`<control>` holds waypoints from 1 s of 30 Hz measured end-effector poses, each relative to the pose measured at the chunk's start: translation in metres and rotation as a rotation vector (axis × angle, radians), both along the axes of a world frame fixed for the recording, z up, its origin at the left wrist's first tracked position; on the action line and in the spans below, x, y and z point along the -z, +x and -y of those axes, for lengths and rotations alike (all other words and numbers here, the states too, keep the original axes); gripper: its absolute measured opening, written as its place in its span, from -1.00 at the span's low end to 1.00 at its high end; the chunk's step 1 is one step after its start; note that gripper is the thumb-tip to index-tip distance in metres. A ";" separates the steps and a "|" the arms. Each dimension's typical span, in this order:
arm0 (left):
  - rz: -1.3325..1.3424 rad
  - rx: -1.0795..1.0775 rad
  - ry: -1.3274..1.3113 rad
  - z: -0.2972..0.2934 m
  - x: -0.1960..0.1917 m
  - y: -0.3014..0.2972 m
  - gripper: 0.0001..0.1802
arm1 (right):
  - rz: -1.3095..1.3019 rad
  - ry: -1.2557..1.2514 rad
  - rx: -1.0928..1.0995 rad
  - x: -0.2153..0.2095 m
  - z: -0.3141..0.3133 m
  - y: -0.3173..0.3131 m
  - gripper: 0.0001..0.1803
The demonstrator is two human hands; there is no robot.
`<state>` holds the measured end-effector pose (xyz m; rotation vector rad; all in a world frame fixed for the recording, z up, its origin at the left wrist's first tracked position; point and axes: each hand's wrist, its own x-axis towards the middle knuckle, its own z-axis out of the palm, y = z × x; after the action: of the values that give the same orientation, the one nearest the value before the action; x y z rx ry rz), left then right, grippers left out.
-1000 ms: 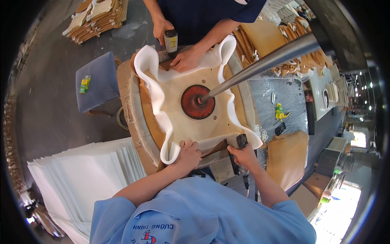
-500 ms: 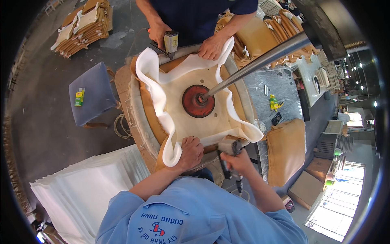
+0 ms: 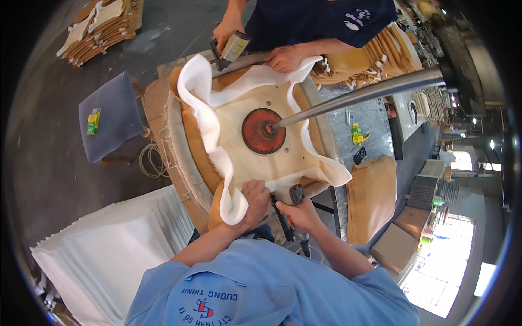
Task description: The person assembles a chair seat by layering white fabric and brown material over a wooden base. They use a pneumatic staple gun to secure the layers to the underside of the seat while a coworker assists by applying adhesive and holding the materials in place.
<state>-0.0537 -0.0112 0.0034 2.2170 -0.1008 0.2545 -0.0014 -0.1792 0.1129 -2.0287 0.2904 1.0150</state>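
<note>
A seat panel (image 3: 231, 122) lies underside up, pinned by a red round press disc (image 3: 258, 144). White padding (image 3: 211, 127) and a tan cover (image 3: 194, 144) curl up around its rim. At the near edge, my left hand (image 3: 256, 200) has its fingers bent over the folded cover and padding, pressing them to the panel. My right hand (image 3: 304, 215) grips a staple gun (image 3: 296, 194), its head at that edge just right of my left hand. Its tip is hidden. Across from me, a co-worker's hand holds another staple gun (image 3: 235, 48); their other hand (image 3: 288, 57) presses the far edge.
A metal rod (image 3: 375, 89) slants from the disc to the upper right. On the left stand a blue padded stool (image 3: 111, 122) with a small box and a stack of white sheets (image 3: 109, 239). Tan covers (image 3: 372, 198) lie on the right-hand table (image 3: 359, 111).
My right hand has brought the staple gun left and in against the near edge, beside my left hand. The co-worker's staple gun has tilted and lifted slightly. The whole view has shifted a little.
</note>
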 end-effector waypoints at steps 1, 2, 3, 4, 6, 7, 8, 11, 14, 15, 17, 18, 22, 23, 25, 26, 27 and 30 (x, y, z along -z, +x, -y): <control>0.001 0.001 0.015 0.000 0.001 0.000 -0.89 | -0.005 -0.002 0.002 -0.001 -0.002 0.002 -0.72; -0.022 0.010 0.017 0.001 0.001 -0.001 -0.88 | 0.015 -0.022 -0.014 -0.003 -0.003 0.000 -0.71; -0.039 0.018 0.024 0.000 0.002 0.000 -0.87 | 0.040 -0.038 -0.029 -0.005 -0.008 0.000 -0.70; -0.056 0.027 0.032 0.000 0.002 0.000 -0.86 | 0.066 -0.055 -0.043 -0.008 -0.011 -0.002 -0.68; -0.092 0.038 0.082 0.002 -0.001 0.002 -0.81 | 0.059 -0.066 -0.026 -0.003 -0.006 -0.005 -0.62; -0.109 0.042 0.106 0.003 -0.003 0.006 -0.79 | 0.066 -0.052 -0.027 -0.001 0.000 -0.008 -0.62; -0.119 0.056 0.106 0.005 -0.005 0.011 -0.76 | 0.073 -0.038 -0.028 0.000 0.007 -0.011 -0.62; -0.112 0.103 0.120 0.016 -0.018 0.031 -0.69 | 0.150 0.108 0.186 0.006 0.047 -0.031 -0.64; -0.040 0.147 0.137 0.038 -0.017 0.055 -0.65 | 0.216 0.149 0.310 0.005 0.079 -0.030 -0.69; -0.042 0.160 0.123 0.045 -0.011 0.061 -0.63 | 0.227 0.130 0.308 0.002 0.085 -0.022 -0.69; -0.016 0.183 0.080 0.060 -0.004 0.069 -0.63 | 0.247 0.125 0.301 0.003 0.100 -0.010 -0.71; 0.008 0.188 0.058 0.065 0.000 0.071 -0.64 | 0.242 0.119 0.275 0.003 0.103 -0.005 -0.71; 0.093 0.158 0.068 0.071 0.015 0.080 -0.71 | 0.191 0.062 0.163 -0.001 0.102 0.026 -0.69; 0.086 0.144 0.048 0.072 0.017 0.081 -0.73 | 0.189 0.045 0.130 -0.004 0.099 0.032 -0.68; 0.078 0.128 -0.003 0.073 0.015 0.081 -0.77 | 0.171 0.026 0.108 -0.005 0.096 0.039 -0.67; 0.054 0.127 -0.010 0.074 0.014 0.081 -0.78 | 0.153 0.030 0.112 -0.005 0.094 0.043 -0.66; 0.029 0.124 -0.017 0.074 0.013 0.081 -0.79 | 0.135 0.034 0.115 -0.005 0.093 0.046 -0.65; 0.036 0.089 -0.014 0.075 0.012 0.085 -0.83 | 0.117 -0.016 0.023 -0.007 0.092 0.061 -0.62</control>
<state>0.0308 -0.0866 -0.0087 2.1885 -0.2163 0.2456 0.0595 -0.2708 0.1197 -2.0851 0.2596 0.8786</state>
